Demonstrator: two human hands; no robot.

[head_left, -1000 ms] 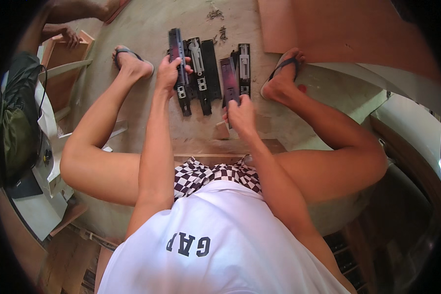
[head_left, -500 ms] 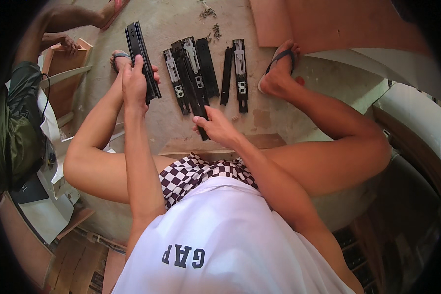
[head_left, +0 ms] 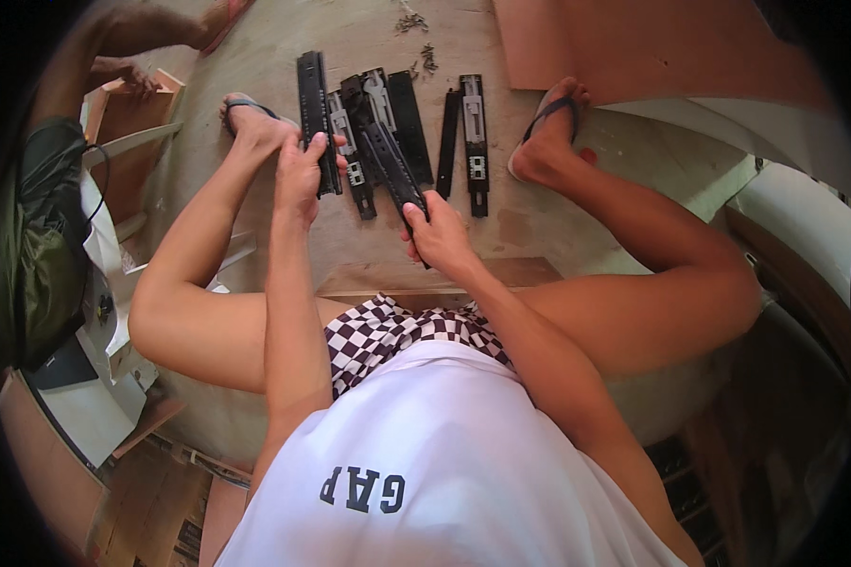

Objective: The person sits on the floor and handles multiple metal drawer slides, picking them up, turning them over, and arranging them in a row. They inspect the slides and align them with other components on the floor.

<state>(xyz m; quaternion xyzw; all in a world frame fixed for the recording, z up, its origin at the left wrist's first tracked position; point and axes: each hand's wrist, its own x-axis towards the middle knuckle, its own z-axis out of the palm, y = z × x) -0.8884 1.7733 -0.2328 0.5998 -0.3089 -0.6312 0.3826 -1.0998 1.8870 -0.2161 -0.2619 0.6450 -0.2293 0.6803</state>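
My left hand [head_left: 299,180] is closed round the lower part of a black drawer slide [head_left: 313,94], holding it lengthwise away from me. My right hand [head_left: 442,234] grips the near end of another black drawer slide [head_left: 392,161], which slants away to the left over slides on the floor. Between the two held pieces lies a drawer slide with a grey inner part [head_left: 354,170], partly covered. Behind the right-hand piece are a slide with a grey end [head_left: 376,93] and a wide black rail [head_left: 409,123]. Farther right lie a narrow black rail [head_left: 449,142] and another drawer slide [head_left: 475,142].
Small screws [head_left: 429,59] lie scattered on the floor beyond the slides. A reddish board [head_left: 624,47] spans the far right. At left, another person's hand [head_left: 142,83] rests by a wooden box [head_left: 113,118]. A wooden plank [head_left: 444,272] lies between my legs.
My left hand has moved right with its slide, now close to the floor group. The right-hand slide has shifted slightly right and turned, its far end nearer to me.
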